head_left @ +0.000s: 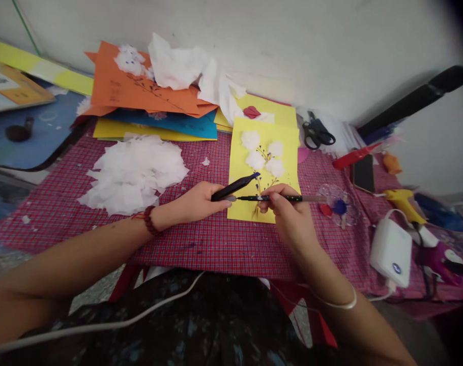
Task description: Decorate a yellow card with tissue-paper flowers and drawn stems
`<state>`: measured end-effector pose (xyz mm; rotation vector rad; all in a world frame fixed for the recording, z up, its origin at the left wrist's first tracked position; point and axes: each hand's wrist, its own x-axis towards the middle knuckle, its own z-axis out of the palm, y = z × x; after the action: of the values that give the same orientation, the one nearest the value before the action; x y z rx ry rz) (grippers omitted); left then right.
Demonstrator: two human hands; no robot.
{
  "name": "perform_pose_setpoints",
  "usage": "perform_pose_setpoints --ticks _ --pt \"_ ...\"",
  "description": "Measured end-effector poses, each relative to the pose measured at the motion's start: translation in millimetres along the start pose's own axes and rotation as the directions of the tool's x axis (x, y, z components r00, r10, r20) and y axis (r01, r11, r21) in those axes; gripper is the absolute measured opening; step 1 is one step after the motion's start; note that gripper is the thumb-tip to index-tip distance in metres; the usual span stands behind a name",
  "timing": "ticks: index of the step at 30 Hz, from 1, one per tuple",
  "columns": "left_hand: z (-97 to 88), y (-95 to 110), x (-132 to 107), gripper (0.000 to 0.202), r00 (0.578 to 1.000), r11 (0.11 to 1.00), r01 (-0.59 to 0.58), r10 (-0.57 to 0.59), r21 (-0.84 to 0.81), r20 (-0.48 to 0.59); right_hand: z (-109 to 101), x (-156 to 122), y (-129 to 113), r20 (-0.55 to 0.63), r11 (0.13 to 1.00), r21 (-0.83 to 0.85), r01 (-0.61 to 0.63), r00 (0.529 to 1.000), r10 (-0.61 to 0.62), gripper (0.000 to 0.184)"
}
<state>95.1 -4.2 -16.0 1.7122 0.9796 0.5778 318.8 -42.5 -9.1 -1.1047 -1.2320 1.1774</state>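
Observation:
My left hand (195, 202) is closed around a thick black brush-like tool (233, 188) with a blue tip, slanting up to the right. Its fingertips also pinch a small greyish piece, perhaps a cap. My right hand (292, 218) grips a slim black pen (250, 197) with a patterned barrel, held level, its point close to my left fingertips. Both hands are over the lower part of a yellow card (237, 168). On that card are white tissue flowers (256, 159) and a drawn stem with dark blue leaves, partly hidden by the hands and tools.
A heap of white tissue pieces (132, 173) lies left on the checked cloth (201, 249). Behind are an orange card (105, 81) and crumpled tissue (178, 63). Rightward are black scissors (317, 133), a paint palette (351, 211), a phone (364, 173), a white power bank (392, 249) and a yellow glue gun (401, 201).

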Motion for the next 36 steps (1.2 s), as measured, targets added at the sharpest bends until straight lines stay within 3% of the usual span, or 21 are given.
perform_pose_setpoints --ticks 4,15,20,23,29,36 --pt "0.3 0.5 0.3 0.028 1.000 0.999 -0.002 0.002 -0.037 0.014 -1.4 0.9 1.1 -0.033 0.999 -0.027 0.023 0.999 -0.024 0.011" --pt "0.9 3.0 -2.8 0.023 0.999 1.000 0.003 -0.003 -0.002 0.051 6.8 -0.3 10.8 0.053 0.993 0.055 -0.105 0.993 0.102 0.016" --pt "1.6 10.7 -5.9 0.022 0.996 0.988 0.066 -0.056 -0.139 0.076 10.3 -0.7 8.7 0.068 0.976 0.106 -0.191 0.981 0.184 0.025" --pt "0.1 15.2 -7.0 0.026 0.995 0.976 0.094 -0.088 -0.196 0.039 10.9 0.1 6.3 0.043 0.967 0.155 -0.203 0.979 0.198 0.028" --pt "-1.4 11.4 -5.6 0.026 0.984 0.960 0.172 -0.177 -0.221 -0.002 9.1 1.7 6.2 0.009 0.959 0.199 -0.202 0.979 0.205 0.027" --pt "2.1 10.7 -6.6 0.029 0.999 0.997 0.039 -0.038 -0.065 0.019 7.0 1.6 9.7 0.046 0.948 0.201 -0.245 0.969 0.241 0.023"
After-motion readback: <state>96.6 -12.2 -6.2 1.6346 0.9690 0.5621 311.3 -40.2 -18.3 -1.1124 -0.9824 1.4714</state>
